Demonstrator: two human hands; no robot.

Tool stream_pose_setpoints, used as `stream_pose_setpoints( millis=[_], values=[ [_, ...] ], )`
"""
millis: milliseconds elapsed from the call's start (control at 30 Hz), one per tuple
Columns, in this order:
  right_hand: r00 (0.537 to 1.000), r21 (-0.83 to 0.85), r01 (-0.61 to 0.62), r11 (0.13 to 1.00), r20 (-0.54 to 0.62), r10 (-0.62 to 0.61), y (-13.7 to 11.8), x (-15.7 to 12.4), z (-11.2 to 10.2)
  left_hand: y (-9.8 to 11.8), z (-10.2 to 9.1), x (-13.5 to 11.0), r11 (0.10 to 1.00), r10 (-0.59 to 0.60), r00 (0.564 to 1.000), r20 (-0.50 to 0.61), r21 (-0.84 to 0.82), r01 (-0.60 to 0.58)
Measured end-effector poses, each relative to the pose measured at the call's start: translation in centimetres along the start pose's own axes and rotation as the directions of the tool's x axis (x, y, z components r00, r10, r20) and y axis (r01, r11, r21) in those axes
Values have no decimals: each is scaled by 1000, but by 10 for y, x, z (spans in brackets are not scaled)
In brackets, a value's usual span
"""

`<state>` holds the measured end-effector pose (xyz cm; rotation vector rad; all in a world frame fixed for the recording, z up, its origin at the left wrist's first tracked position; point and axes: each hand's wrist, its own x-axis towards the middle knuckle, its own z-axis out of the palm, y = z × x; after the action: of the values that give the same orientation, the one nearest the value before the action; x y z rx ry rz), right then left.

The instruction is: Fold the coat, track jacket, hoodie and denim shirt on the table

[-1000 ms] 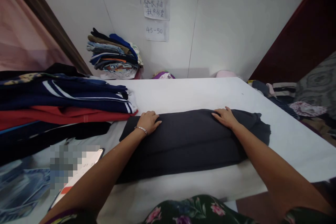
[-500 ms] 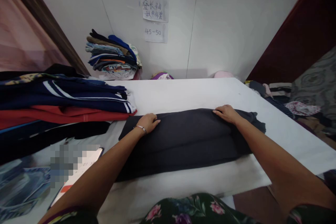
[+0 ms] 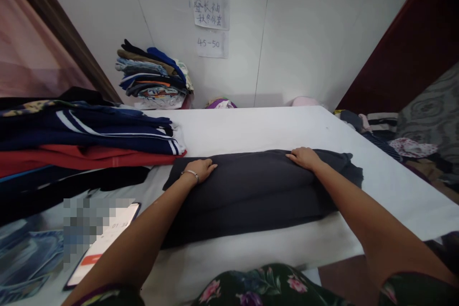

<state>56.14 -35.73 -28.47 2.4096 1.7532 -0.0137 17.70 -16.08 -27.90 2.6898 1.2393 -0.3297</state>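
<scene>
A long, dark grey folded garment (image 3: 247, 191) lies across the table in front of me. Its kind cannot be told from this side. My left hand (image 3: 201, 170), with a bracelet at the wrist, is closed on the garment's far edge near its left end. Further right along the same edge, my right hand (image 3: 304, 158) grips the cloth with thumb and bent fingers. Some fingertips are hidden by the hands. Past my right hand, the garment's right end looks rumpled and uneven.
Left of the garment lies a pile of clothes (image 3: 107, 136), navy, red and black. A phone (image 3: 111, 229) and jeans (image 3: 36, 258) are near my left arm. Folded clothes (image 3: 154, 74) are stacked by the wall. More clothes (image 3: 412, 148) lie beyond the white table's (image 3: 258, 126) right edge.
Both hands have shifted slightly toward me, the right one also a little leftward. The garment's far edge has come slightly nearer by the right hand.
</scene>
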Motion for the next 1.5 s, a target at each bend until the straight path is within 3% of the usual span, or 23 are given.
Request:
stream_pose_setpoints(
  millis=[200, 300, 367, 500, 600, 800, 933, 1033, 1133, 1300, 1400, 1500],
  values=[
    [988, -36, 47, 998, -143, -52, 2, -7, 12, -6, -4, -7, 999, 33, 995, -96, 26, -31],
    [986, -25, 26, 999, -162, -29, 1, -8, 16, -7, -3, -7, 1000, 24, 998, -65, 17, -23],
    [993, 40, 6, 999, -116, -1, 2, -5, 17, -6, 2, -5, 999, 37, 998, -50, -1, -37],
    [996, 139, -87, 986, 38, 83, 16, 11, 9, -10, 10, -2, 990, 140, 962, -233, 18, -139],
    [983, 105, -170, 980, 93, 161, 36, 22, 2, -13, 14, 0, 992, 127, 944, -305, 44, -119],
    [972, 54, -218, 974, 105, 212, 55, 11, 0, -14, 20, 3, 999, 35, 984, -174, 15, -33],
    [946, 16, -300, 954, -128, 299, 50, -10, 4, -12, 23, 4, 999, 32, 985, -171, 25, -28],
    [924, 6, -362, 932, -130, 360, 44, -17, 8, -8, 24, 4, 999, 17, 988, -156, 41, -10],
    [942, 1, -333, 943, -41, 333, 40, -15, 11, -5, 24, 4, 998, -21, 992, -123, 56, 28],
    [952, -21, -303, 953, -44, 302, 41, -11, 6, -5, 23, 5, 997, -27, 993, -117, 65, 34],
    [951, 6, -269, 963, -155, 266, 33, -12, 0, -6, 24, 6, 998, -14, 991, -130, 65, 22],
    [951, 95, -68, 993, -294, 93, 14, -15, 3, -6, 24, 5, 997, -9, 991, -133, 72, 18]
  ],
)
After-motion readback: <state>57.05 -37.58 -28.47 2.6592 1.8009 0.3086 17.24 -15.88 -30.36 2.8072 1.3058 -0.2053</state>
